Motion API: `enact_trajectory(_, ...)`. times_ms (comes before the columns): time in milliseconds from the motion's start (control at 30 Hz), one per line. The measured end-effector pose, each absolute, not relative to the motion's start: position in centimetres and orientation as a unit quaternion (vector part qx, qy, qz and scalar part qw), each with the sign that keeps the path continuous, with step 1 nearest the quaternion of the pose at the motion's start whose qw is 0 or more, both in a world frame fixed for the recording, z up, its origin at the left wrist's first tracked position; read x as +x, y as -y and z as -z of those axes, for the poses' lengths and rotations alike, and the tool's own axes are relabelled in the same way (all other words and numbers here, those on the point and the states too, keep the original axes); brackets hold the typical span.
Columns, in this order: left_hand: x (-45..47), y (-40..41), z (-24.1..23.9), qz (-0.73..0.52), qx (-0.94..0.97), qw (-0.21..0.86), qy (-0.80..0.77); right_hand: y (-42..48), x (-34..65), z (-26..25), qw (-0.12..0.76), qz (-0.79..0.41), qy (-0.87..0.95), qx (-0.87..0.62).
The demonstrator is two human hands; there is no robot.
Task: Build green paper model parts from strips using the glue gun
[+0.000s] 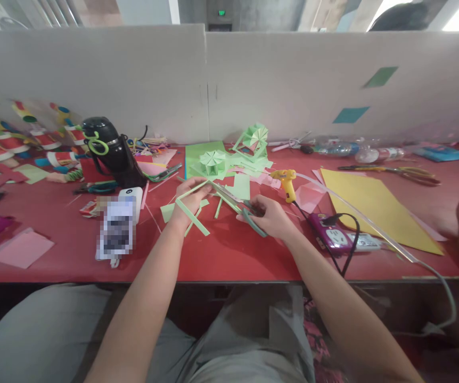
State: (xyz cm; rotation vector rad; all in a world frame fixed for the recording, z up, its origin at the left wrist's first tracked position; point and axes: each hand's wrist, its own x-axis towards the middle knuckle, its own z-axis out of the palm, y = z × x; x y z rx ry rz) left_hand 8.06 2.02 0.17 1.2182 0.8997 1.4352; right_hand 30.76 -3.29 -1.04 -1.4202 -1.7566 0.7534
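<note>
Currently, left hand (187,205) is closed on a narrow light-green paper strip (193,219), held just above the red tabletop (229,255). Right hand (272,217) grips teal-handled scissors (231,198), blades meeting the strip. Yellow glue gun (287,182) lies near, right.

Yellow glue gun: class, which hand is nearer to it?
Right. The right hand, gripping scissors, sits just below the glue gun; the left hand, holding green paper strips, is farther to its left.
</note>
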Motion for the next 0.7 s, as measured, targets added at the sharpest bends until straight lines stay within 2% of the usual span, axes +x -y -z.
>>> enact_trajectory(700,8.31,-1.70,-0.43,-0.575,0.501,0.528,-0.375,3.29,30.76,0.97,0.364,-0.294,0.682,-0.562)
